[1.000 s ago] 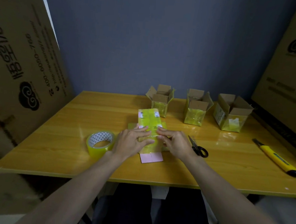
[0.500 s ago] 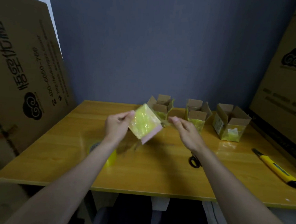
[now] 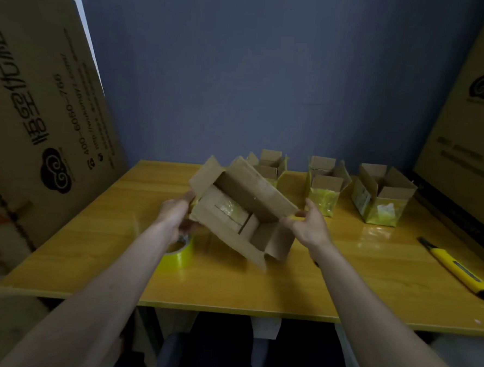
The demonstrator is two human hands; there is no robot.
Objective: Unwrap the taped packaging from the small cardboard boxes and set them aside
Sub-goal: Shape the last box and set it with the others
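While held above the wooden table [image 3: 342,286], the opened cardboard box [image 3: 242,209] sits between both hands. Left hand [image 3: 176,216]: fingers curled round its left side. Right hand [image 3: 307,225]: thumb and fingers pinching a right flap. Box: tilted, open mouth facing the camera, long axis running upper-left to lower-right. Behind: three opened boxes [image 3: 327,185].

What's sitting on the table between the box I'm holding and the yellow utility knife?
Nothing: in the head view, the tabletop between the held box and the utility knife is bare wood with some glare. Only your right hand and forearm cross that stretch.
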